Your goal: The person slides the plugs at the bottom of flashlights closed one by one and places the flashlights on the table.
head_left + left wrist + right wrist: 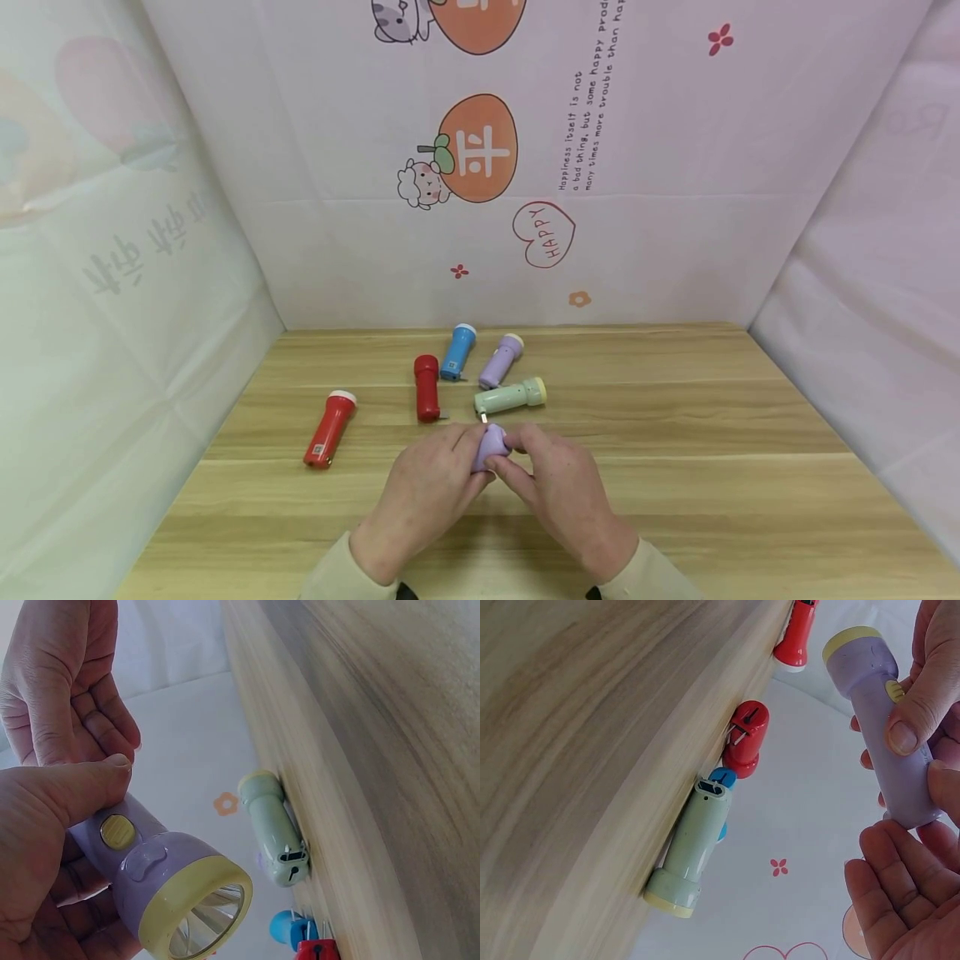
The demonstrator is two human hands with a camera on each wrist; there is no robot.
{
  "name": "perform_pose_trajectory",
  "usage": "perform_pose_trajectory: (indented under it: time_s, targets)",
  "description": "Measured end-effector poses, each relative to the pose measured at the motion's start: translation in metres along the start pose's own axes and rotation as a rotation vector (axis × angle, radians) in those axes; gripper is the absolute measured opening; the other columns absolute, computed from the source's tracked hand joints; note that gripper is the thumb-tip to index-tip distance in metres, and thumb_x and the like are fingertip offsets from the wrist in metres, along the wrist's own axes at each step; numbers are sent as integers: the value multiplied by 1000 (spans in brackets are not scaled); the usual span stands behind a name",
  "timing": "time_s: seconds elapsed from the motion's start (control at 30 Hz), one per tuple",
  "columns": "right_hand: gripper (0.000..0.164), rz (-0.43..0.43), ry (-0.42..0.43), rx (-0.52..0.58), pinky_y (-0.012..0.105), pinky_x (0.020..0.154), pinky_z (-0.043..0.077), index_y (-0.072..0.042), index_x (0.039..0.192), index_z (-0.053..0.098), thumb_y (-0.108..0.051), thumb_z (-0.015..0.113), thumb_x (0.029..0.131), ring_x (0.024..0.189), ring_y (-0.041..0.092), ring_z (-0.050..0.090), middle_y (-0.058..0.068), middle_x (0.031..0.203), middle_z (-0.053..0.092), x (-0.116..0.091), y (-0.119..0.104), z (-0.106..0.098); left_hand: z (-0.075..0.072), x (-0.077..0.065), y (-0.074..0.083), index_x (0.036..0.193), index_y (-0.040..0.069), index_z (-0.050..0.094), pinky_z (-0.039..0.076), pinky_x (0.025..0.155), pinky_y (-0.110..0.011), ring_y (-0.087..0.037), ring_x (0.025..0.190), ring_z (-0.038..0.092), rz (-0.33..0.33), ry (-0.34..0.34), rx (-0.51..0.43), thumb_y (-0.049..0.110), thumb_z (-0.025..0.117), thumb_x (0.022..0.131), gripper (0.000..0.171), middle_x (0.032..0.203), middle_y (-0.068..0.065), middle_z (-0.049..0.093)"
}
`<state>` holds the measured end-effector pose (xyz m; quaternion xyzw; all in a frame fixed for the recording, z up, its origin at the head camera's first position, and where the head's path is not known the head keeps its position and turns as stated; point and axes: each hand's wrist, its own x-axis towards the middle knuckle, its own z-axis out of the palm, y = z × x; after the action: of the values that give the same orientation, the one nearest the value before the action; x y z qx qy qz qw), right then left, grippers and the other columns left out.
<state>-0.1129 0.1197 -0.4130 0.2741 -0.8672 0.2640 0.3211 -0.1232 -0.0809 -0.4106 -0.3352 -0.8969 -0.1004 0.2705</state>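
Close to the front of the table in the head view, my left hand (pixel 429 477) grips a purple flashlight (pixel 889 750) round its barrel. Its yellow-rimmed lens (pixel 206 919) and yellow switch (pixel 118 832) show in the left wrist view, with the left thumb lying just behind the switch. My right hand (pixel 564 487) pinches the flashlight's tail end between thumb and fingers. Just beyond the hands lies a pale green flashlight (pixel 506 398) with a yellow rim, a small metal prong sticking out at its tail.
Behind the hands lie a dark red flashlight (pixel 427 387), a blue flashlight (pixel 459 350) and another purple flashlight (pixel 501 362). A red flashlight with a white rim (pixel 328 432) lies to the left. White printed cloth (pixel 645 258) walls the wooden table (pixel 712 467) on three sides.
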Motion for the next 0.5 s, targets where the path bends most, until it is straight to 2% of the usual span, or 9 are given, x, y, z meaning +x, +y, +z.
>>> perform_pose_trajectory:
  time_s: [0.23,0.5]
  targets:
    - [33,-8,13,2,13,59,48,-14,103,68,-24,90,81,72,-1,65,-7,93,79,0,0,0,-1,0,1,130,5,69,62,82,-28,-12,94,72,-1,-4,8,41,77,95,51,113,-3,75]
    - [34,-27,26,10,14,60,50,-13,102,67,-23,91,80,75,-1,67,-8,93,79,0,0,1,0,-1,1,129,5,69,62,82,-29,-12,94,72,3,10,9,40,78,94,50,113,-4,75]
